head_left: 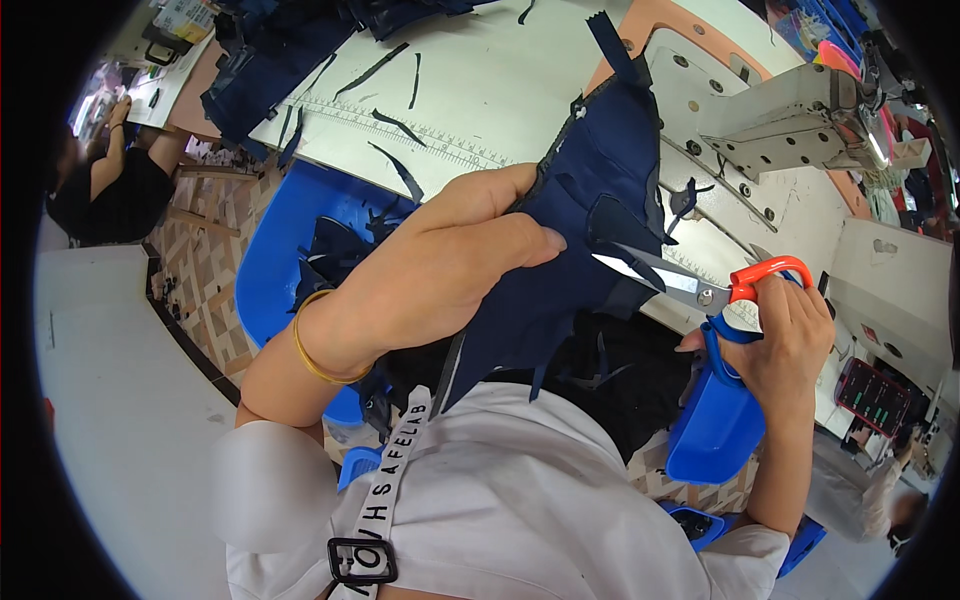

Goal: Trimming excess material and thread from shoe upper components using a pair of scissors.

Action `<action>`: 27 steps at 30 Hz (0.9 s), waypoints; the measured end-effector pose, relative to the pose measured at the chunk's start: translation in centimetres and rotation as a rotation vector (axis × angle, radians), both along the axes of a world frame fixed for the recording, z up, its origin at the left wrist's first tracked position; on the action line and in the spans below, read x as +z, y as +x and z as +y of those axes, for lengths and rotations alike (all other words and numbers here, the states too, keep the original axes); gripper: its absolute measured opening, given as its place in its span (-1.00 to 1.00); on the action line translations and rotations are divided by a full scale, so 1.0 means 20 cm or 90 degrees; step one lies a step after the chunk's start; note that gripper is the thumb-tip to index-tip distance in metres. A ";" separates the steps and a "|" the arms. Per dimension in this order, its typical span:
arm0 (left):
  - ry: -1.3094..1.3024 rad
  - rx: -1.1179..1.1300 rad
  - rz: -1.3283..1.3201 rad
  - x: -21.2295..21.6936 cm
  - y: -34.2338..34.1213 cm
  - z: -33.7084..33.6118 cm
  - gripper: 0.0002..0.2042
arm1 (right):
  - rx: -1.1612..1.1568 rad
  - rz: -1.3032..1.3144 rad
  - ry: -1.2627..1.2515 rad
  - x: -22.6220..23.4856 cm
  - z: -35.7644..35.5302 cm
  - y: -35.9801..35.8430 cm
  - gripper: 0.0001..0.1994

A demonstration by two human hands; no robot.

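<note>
The left hand (455,255) grips a dark blue piece of cloth (590,200). Its fingers are curled and pressed together, with the thumb lying flat on top, so the cloth is pinched between thumb and fingers. A thin gold bangle (315,352) sits on that wrist. The cloth is held up in the middle of the view, above the lap, and its top end sticks up toward the far side.

The right hand (785,335) is to the right and a bit nearer. It is closed around the handles of a pair of scissors (690,285), which have one orange loop and one blue loop. The shiny blades are open and point left, and their tips touch the cloth, very close to the left thumb.

Past the hands is a white table (500,70) with a ruler printed along its edge and thin dark scraps lying on it. On the far right stands a white sewing machine (800,120). A blue tub (265,260) with more dark scraps sits on the left, lower down. Another person (110,175) in a black top sits at the far left.

What could go wrong: I think the blade tips are so near the thumb that a quick snip could nick it. The cloth also hangs loose and folded, so the scissors could cut through a layer that should stay whole, or the cut could go crooked.
</note>
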State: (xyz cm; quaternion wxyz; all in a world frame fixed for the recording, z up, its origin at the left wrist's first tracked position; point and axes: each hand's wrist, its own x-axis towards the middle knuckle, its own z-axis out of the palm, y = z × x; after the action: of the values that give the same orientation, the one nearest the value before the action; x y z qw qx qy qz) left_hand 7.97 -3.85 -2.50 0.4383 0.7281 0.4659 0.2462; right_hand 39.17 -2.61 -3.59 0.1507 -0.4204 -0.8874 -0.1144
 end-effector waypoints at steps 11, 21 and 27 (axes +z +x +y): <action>-0.291 0.173 -0.218 0.06 0.06 -0.02 -0.59 | 0.004 0.052 -0.075 -0.04 0.00 -0.04 -0.36; -0.277 0.128 -0.287 -0.02 0.05 0.00 -0.75 | -0.190 0.325 -0.422 -0.02 -0.07 -0.03 -0.34; -0.192 0.094 -0.165 -0.01 0.03 0.03 -0.84 | -0.041 0.072 -0.102 0.09 -0.01 -0.06 -0.37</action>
State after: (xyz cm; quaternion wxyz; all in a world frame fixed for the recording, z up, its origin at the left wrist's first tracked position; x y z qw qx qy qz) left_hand 8.48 -3.27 -2.64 0.5793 0.5805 0.4895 0.2965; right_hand 37.99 -2.83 -1.78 0.1631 -0.4651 -0.8698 -0.0239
